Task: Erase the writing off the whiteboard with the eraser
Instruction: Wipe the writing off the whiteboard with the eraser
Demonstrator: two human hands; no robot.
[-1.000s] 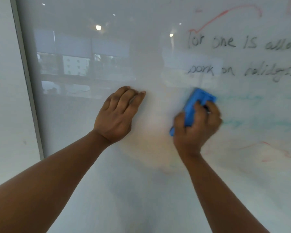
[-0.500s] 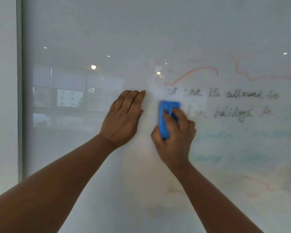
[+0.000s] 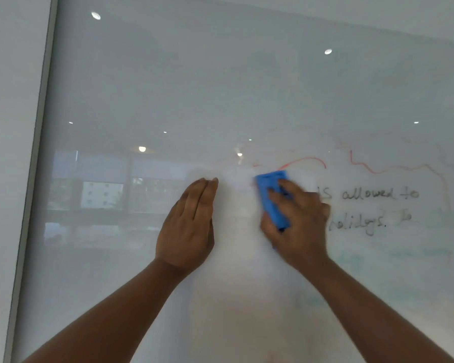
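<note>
Whiteboard [image 3: 220, 87], wall-mounted, glossy, grey frame edge [image 3: 36, 153] running down its left side. Surface reflects ceiling lights and windows. Left part of the board wiped clean; all remaining marks lie right of the eraser.

Black handwriting [image 3: 378, 195] right of the eraser: "is allowed to" on one line, "holidays." or similar below it, the lower line faint. Red squiggle [image 3: 364, 166] above and right of the eraser; one red arc ends just at the eraser's top corner. Pale teal smears lower right, half-wiped.

Left hand [image 3: 188, 229], left of the eraser and apart from it: flat, fingers together and extended, palm against the board, grasping nothing. Looks like bracing.

Right hand [image 3: 296, 221]: motion-blurred, wrapped over the eraser, fingers [image 3: 281, 191] across its back, thumb side at the lower left edge. Clenched on it and pressing it to the board.

Eraser [image 3: 271, 200]: blue block, long axis nearly upright, top tilted left, sitting at the left end of the black text. Judgement: light, rigid plastic back with a soft pad beneath; best gripped across the long sides, as here. Glossy board means it slides easily, so firm even pressure matters more than force
</note>
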